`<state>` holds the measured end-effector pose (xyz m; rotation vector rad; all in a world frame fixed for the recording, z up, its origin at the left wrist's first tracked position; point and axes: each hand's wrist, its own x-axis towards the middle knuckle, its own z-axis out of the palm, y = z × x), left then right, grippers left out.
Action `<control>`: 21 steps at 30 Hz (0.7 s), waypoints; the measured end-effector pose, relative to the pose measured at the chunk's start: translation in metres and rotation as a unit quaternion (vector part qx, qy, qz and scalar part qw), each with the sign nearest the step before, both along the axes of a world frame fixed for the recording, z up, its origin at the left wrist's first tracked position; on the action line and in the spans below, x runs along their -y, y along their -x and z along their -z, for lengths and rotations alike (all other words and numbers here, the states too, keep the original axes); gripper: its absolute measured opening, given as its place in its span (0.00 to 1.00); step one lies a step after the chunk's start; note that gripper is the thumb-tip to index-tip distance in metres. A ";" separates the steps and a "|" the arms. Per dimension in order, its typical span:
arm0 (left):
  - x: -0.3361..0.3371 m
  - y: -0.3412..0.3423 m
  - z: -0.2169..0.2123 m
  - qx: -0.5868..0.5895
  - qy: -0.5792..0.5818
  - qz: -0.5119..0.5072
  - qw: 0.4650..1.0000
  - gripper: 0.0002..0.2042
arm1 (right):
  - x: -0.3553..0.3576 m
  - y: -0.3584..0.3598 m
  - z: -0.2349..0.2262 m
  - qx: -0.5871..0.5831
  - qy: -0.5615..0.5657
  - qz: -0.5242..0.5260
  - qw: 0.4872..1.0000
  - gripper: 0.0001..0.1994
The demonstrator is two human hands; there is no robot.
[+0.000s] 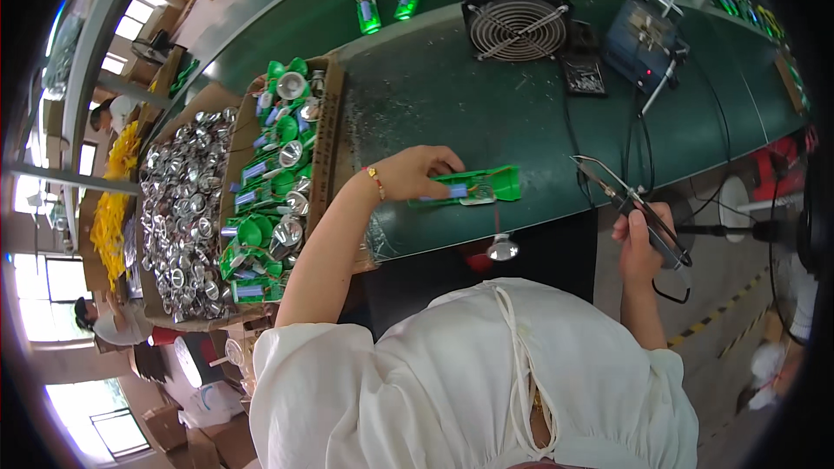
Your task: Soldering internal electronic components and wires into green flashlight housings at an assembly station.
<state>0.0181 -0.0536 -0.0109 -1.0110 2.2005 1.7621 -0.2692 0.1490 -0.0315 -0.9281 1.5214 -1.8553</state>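
My left hand (415, 175) is closed on the left end of a green plastic flashlight shell (502, 182), which lies on the bench. Inside the shell sit a blue cylindrical battery (457, 191) and thin wires. From a wire a round, shiny reflector (502, 247) hangs past the bench's front edge. My right hand (641, 239) grips a soldering iron (627, 204) with a dark handle, off to the right of the shell. Its thin metal tip points up and left, apart from the shell. My left fingertips are partly hidden.
Left stand a box of silver reflectors (184, 208) and a cardboard box (326, 135) of green flashlight parts. A fan (519, 30), a small black tray (584, 76) and a blue soldering unit (643, 39) with cables stand farther back. Several green assemblies (367, 9) line the far strip.
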 end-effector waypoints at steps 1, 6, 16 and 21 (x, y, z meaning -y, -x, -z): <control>0.002 -0.006 0.010 0.004 0.030 -0.028 0.999 0.18 | -0.002 -0.001 0.000 -0.001 -0.001 -0.005 1.000 0.07; -0.024 -0.004 -0.029 0.005 0.371 -0.131 0.919 0.13 | -0.001 -0.006 0.004 -0.004 -0.010 -0.025 1.000 0.07; -0.072 0.015 -0.001 -0.105 0.499 -0.148 0.847 0.08 | 0.022 -0.037 0.002 -0.029 -0.037 -0.135 0.990 0.10; -0.072 -0.005 -0.007 -0.088 0.540 -0.231 0.805 0.07 | 0.020 -0.036 0.003 -0.006 -0.042 -0.141 0.989 0.07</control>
